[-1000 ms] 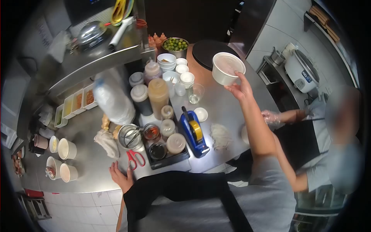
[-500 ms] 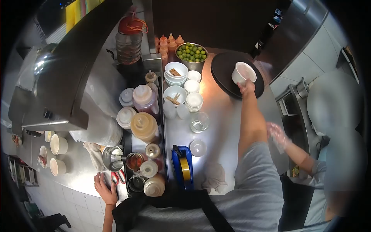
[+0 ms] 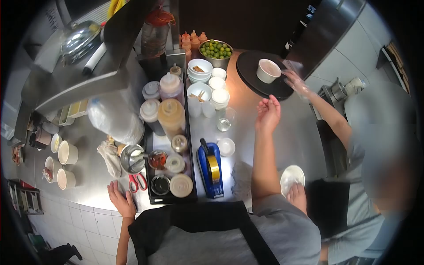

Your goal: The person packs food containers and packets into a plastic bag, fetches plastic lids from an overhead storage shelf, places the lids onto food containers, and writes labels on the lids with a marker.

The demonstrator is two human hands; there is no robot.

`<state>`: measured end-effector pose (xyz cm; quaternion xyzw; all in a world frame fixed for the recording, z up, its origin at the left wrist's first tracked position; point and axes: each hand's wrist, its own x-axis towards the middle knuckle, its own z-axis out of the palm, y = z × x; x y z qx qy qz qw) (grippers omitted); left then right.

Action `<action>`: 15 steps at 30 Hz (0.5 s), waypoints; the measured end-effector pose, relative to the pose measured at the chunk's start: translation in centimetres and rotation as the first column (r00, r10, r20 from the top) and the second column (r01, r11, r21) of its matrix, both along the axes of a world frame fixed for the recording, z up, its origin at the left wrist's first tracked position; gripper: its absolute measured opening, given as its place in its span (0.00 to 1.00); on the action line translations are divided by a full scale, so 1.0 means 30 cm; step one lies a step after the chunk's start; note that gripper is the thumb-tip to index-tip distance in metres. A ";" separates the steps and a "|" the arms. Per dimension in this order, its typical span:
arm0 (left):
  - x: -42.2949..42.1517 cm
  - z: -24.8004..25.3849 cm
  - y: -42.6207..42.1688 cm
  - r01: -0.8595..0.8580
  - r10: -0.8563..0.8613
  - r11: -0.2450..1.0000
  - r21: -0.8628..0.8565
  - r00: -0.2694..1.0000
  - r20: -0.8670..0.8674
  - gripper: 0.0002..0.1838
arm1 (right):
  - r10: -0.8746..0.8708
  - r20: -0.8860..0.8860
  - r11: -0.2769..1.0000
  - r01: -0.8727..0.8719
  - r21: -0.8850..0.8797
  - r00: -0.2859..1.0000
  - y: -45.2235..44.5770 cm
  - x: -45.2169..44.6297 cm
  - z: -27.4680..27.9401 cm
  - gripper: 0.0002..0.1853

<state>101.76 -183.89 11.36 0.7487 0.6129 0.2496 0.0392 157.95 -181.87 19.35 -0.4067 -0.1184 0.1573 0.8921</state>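
Observation:
My left hand [image 3: 122,198] lies flat on the steel counter's edge, fingers stretched out, beside red-handled scissors [image 3: 137,182]. My right hand [image 3: 268,114] is raised over the counter, its fingers loosely bent and nothing in it. Just beyond it, a white paper tub [image 3: 268,71] with pinkish contents stands on a round black tray [image 3: 250,73]. A co-worker's gloved hand [image 3: 297,82] reaches to the tub's right side. That person's other hand [image 3: 297,197] is at a white round bowl or lid [image 3: 292,176] near my right elbow.
A blue tape dispenser [image 3: 210,170] stands before me, near stacked white bowls [image 3: 199,70] and small cups [image 3: 220,98]. Sauce bottles [image 3: 171,115] fill a black rack [image 3: 193,176]. A bowl of green limes [image 3: 216,49] is at the back. Paper tubs [image 3: 67,153] stand far left.
My right hand has let go of the paper tub on the black tray and drawn back toward me. The co-worker's gloved hand has moved up to the tub. My left hand stays on the counter.

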 end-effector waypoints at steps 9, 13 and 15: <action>-0.020 -0.029 -0.007 -0.009 0.013 0.998 0.058 0.998 -0.069 0.30 | 0.221 0.337 0.973 -0.180 -0.148 0.915 -0.373 -0.593 0.166 0.07; -0.028 -0.036 -0.009 -0.024 0.029 0.998 0.060 0.997 -0.072 0.30 | 0.333 0.340 0.942 -0.297 -0.156 0.879 -0.414 -0.719 0.149 0.07; -0.029 -0.037 -0.009 -0.023 0.028 0.998 0.064 0.997 -0.076 0.29 | 0.364 0.347 0.931 -0.327 -0.163 0.864 -0.419 -0.751 0.154 0.07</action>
